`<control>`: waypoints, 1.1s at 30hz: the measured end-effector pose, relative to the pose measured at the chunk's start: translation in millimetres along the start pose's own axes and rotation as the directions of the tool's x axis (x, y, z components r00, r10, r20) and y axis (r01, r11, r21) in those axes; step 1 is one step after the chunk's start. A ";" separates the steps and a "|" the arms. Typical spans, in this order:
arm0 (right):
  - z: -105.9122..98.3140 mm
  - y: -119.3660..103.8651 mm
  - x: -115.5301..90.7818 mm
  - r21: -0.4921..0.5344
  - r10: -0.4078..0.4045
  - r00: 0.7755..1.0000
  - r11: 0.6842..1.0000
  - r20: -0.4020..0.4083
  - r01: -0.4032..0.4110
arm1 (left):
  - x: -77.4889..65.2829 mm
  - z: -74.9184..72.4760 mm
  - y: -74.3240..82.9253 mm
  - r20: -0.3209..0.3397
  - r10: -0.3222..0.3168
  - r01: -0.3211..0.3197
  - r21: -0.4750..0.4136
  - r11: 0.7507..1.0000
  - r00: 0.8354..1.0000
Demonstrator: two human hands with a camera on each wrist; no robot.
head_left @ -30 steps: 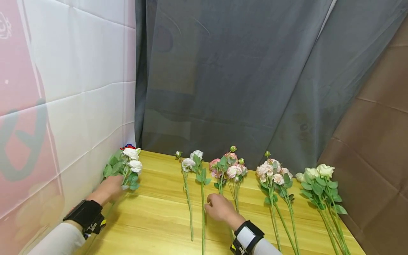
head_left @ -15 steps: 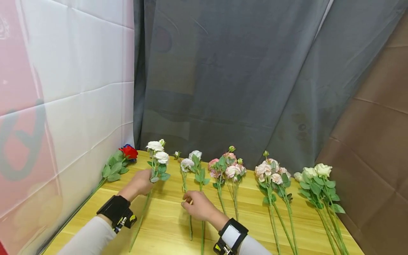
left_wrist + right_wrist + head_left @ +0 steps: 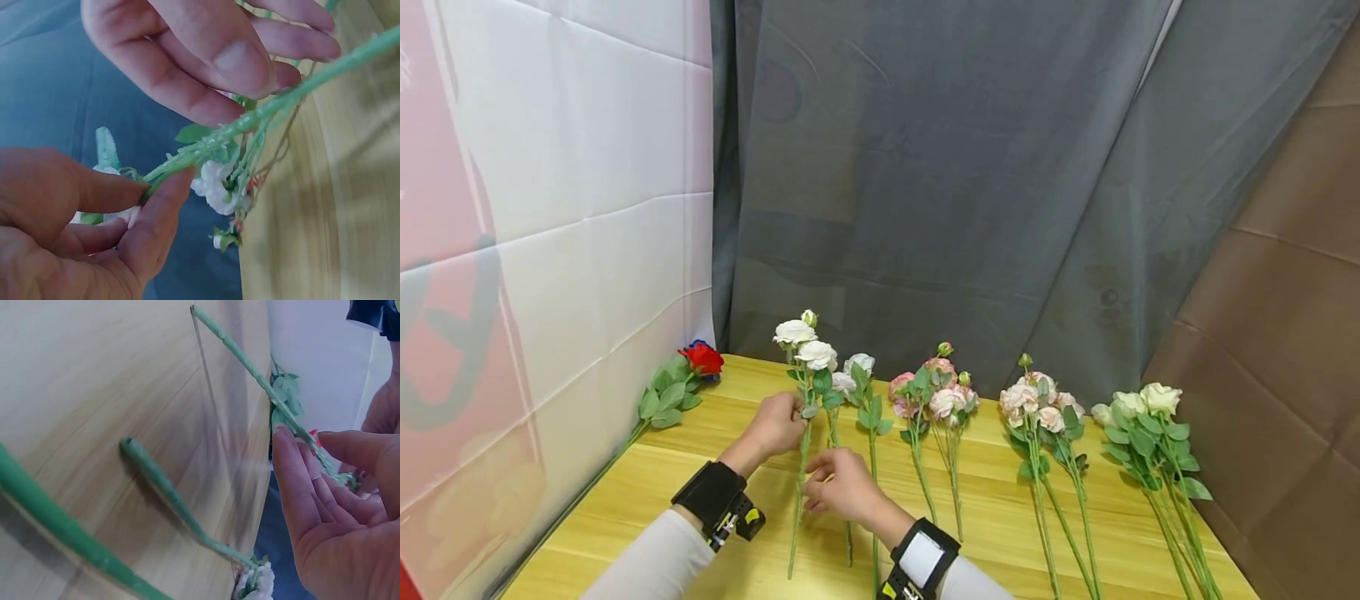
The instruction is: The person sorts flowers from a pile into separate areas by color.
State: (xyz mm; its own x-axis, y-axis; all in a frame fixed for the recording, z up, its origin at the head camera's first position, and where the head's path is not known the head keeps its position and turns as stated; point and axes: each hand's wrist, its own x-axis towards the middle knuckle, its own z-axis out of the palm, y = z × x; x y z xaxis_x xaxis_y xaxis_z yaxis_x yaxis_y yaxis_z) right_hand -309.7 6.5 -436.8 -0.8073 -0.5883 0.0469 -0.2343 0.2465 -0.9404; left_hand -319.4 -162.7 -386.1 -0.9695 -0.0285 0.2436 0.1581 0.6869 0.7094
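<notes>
My left hand (image 3: 777, 423) pinches the upper stem of a white artificial flower (image 3: 816, 356) between thumb and fingers, under its leaves. Two open blooms and a bud top this flower, raised above the table with its green stem (image 3: 275, 103) slanting down. Close to the stem, lower down, is my right hand (image 3: 842, 483); its thumb and fingers are parted around the stem without a visible grip. In the right wrist view the stem passes between the parted fingers of my right hand (image 3: 337, 500). Just right lie two more white flowers (image 3: 859, 364), partly hidden by the raised one.
A red rose (image 3: 703, 359) with a blue one behind it lies by the white left wall. Rightward on the wooden table (image 3: 745, 533) are pink flowers (image 3: 950, 402), pale pink flowers (image 3: 1022, 400) and cream roses (image 3: 1161, 400). A grey curtain (image 3: 910, 183) stands behind.
My left hand has lifted the white flower off the left pile and carried it right, uncovering the red rose. My right hand has shifted left, up to its stem.
</notes>
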 end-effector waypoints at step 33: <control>-68.6 24.1 7.6 -0.248 -0.058 0.992 0.968 -0.116 0.028 | -28.1 -118.6 -139.1 -0.116 -0.147 0.182 0.417 0.890 0.982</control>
State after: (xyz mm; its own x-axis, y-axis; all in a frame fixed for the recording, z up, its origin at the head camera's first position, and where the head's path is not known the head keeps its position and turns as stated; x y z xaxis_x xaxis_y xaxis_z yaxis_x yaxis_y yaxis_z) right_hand -358.6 60.9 -436.0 -0.8497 -0.5083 0.1403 -0.3837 0.4136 -0.8257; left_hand -291.9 -343.5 -413.2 -0.9538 -0.2129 0.2119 -0.1141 0.9094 0.4000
